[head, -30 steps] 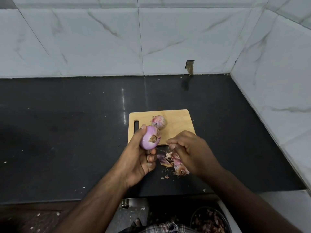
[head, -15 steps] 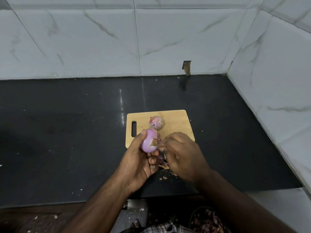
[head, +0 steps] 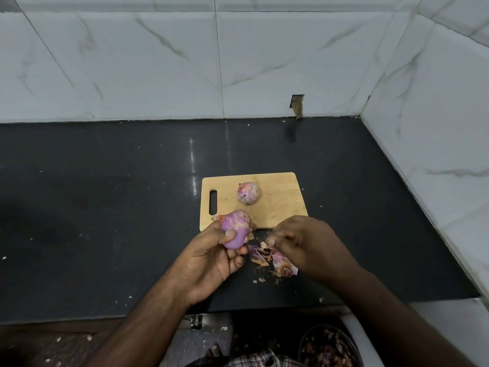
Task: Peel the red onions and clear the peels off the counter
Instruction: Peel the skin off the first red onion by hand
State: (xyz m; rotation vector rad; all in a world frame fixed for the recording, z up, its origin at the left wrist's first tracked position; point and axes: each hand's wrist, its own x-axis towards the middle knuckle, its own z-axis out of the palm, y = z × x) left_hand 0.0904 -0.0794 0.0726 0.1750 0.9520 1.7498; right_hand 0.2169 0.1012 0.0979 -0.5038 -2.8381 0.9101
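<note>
My left hand (head: 211, 256) grips a purple peeled red onion (head: 235, 232) just in front of the wooden cutting board (head: 280, 207). A second onion (head: 248, 192), pale with pink patches, sits on the board. My right hand (head: 304, 245) hovers over a pile of onion peels (head: 267, 258) on the black counter (head: 105, 207), its fingers curled and pinching a bit of root fibre or peel at the fingertips. The two hands are a short gap apart.
White marble-look tiled walls close the back and right side of the counter. Small peel crumbs lie scattered on the counter. Below the counter's front edge, at the lower right, stands a dark bowl (head: 329, 348) holding peel scraps.
My right hand pulled away from the onion's root end to the right, over the peel pile. My left hand turned the onion, so its root end faces away from the camera.
</note>
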